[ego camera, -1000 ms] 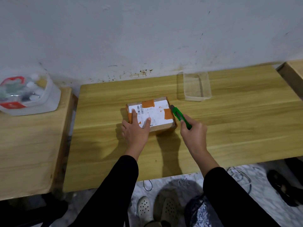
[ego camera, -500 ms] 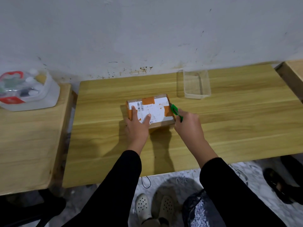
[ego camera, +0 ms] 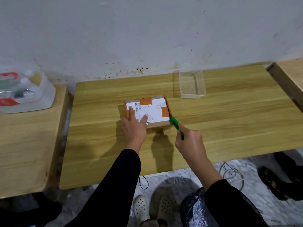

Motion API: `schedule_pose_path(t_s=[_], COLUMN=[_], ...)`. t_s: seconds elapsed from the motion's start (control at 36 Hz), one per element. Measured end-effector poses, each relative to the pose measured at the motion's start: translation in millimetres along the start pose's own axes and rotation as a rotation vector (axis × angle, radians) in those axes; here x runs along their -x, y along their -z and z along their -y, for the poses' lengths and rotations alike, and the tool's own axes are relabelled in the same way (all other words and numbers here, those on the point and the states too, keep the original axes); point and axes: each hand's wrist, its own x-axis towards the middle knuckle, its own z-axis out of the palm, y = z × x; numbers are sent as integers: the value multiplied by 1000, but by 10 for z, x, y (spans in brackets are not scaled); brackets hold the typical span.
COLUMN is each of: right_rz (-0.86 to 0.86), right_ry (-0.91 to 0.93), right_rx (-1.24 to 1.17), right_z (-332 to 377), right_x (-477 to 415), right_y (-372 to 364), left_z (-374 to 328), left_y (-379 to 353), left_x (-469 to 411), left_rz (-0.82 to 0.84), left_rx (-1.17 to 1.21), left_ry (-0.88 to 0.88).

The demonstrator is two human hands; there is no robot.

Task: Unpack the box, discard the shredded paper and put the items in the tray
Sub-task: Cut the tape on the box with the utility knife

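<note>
A small cardboard box (ego camera: 155,110) with a white label and orange tape lies shut on the middle of the wooden table (ego camera: 229,115). My left hand (ego camera: 135,126) presses flat on its near left corner, fingers spread. My right hand (ego camera: 191,142) grips a green utility knife (ego camera: 176,126), whose tip touches the box's right edge near the front corner. A clear plastic tray (ego camera: 191,85) stands beyond the box to the right, with nothing in it.
A second wooden table (ego camera: 24,145) to the left carries a white tub (ego camera: 27,94) of bottles. Another table edge (ego camera: 288,76) shows at far right. Below the front edge are a dark plastic bag (ego camera: 195,208), shoes and cables on the floor.
My right hand drew the knife back along the box's right edge toward me. The left hand stayed pressed on the box.
</note>
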Motion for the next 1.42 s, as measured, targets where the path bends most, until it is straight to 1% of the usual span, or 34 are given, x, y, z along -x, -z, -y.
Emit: schedule_pose_path(t_s=[0.08,0.14,0.19,0.25,0.33,0.47,0.58,0.64,0.69,0.78,0.86,0.97,1.03,1.17,1.31,1.42], right_rz=[-72,-126,-194,-238,-234,-257,-308,-313,-301,-291,-260,-190,-153,-99,-83,-57], right_ry=[-44,-96,-170,-261,-337,-426,-477,-497,-507,-510,-519,-496,-468,-342,-282,-246], right_rx=[-126,-225,-356,-510,-645,-755,-778,-783,-782,-814,-859,-882,-849,-676,-561,-447], right_z=[-79,-152,-203,-207,-184,-180,-169,-174,-178,-170,-155,-151,-143,-145,-141,-96], right_x=[75,131,168,154,59,-121,-232,-287,-329,-352,-370,-405,-421,-542,-921,-1328], right_y=[24,30,35,44,15,-114,-209,-259,-312,-394,-474,-608,-671,-844,-953,-1014], left_z=[38,77,136,213,288,282,305,300,274,199,128,80,44,-41,-136,-214], left_y=[31,56,74,78,59,131,294,368,424,472,478,474,489,557,572,505], left_x=[-23,-19,27,111,232,166,17,-65,-158,-279,-375,-491,-544,-703,-871,-1057], left_rz=[4,15,0,-29,-49,-12,14,-49,-140,-218,-218,-202,-188,-128,-134,-176], left_rx=[34,110,211,243,260,264,197,154,143,178,251,308,316,296,323,362], left_ry=[-39,-72,-102,-156,-208,-247,-279,-256,-197,-96,-53,-41,-60,-75,-66,-48])
